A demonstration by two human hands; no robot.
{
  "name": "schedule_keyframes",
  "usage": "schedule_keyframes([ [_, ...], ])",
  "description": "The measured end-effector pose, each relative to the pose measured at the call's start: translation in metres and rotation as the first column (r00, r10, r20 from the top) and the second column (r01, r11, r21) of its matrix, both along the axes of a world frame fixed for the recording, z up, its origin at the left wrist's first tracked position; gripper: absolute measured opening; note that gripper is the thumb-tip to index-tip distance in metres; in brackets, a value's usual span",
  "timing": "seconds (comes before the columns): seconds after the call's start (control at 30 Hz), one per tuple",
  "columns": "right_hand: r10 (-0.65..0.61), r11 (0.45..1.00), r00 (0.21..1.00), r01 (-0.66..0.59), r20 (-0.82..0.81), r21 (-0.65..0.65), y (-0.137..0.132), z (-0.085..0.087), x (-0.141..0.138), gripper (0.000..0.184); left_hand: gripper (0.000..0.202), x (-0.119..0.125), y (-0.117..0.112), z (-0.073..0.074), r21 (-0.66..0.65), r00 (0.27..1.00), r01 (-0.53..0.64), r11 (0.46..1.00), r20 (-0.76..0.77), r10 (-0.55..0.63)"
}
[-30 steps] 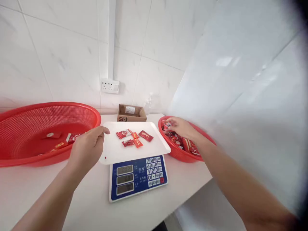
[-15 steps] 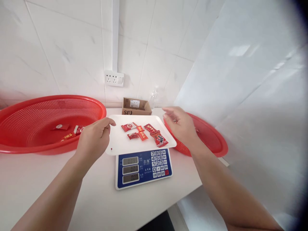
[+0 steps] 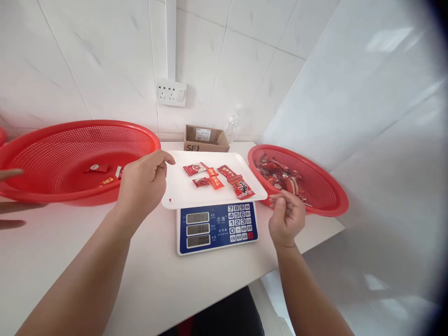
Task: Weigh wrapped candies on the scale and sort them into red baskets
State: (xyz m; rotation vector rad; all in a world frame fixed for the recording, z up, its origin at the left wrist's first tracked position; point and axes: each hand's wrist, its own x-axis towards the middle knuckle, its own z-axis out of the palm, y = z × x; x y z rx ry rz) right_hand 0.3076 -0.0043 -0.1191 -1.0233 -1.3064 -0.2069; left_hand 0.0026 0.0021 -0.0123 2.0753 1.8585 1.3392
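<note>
- From my head view, the white table [image 3: 150,284] slants away: its near edge runs up to the right, with a strip of tabletop between that edge and the blue scale [image 3: 217,228].
- My left hand [image 3: 145,184] has its fingers folded in, index finger reaching over the left edge of the white tray [image 3: 178,191]; whether it pinches the rim, I cannot tell.
- My right hand [image 3: 287,217] is curled, thumb close to the index finger, right by the tray's near right corner; I can't tell if it touches.
- The tray sits above the scale, a few red packets [image 3: 241,187] lying on it.
- Red baskets flank it: the left basket [image 3: 80,144], with another person's fingers [image 3: 10,174] spread at its outer side, and the right basket [image 3: 317,193], holding more packets.
- Behind stand a cardboard box [image 3: 206,145] and a clear bottle [image 3: 234,122], near the wall [image 3: 196,56].
</note>
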Motion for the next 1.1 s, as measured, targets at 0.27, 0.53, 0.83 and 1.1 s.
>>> schedule_keyframes([
  [0.27,0.033,0.999,0.987,-0.034,-0.156,-0.006,0.007,-0.024,-0.005,0.019,0.030,-0.001,0.001,-0.001,0.026,0.999,0.011,1.000,-0.030,-0.010],
  [0.53,0.045,0.996,0.980,-0.059,-0.195,-0.066,0.004,-0.024,-0.006,0.019,0.029,0.003,0.002,-0.003,-0.053,1.000,-0.002,0.999,-0.015,0.001],
  [0.83,0.052,0.994,0.968,-0.074,-0.244,-0.081,0.003,-0.023,-0.008,0.020,0.029,0.004,0.001,-0.004,-0.101,1.000,-0.008,0.995,0.005,0.009],
  [1.1,0.070,0.988,0.966,-0.101,-0.247,-0.114,0.004,-0.026,-0.005,0.021,0.029,-0.003,0.001,-0.001,-0.022,0.995,-0.074,0.997,-0.072,0.072],
])
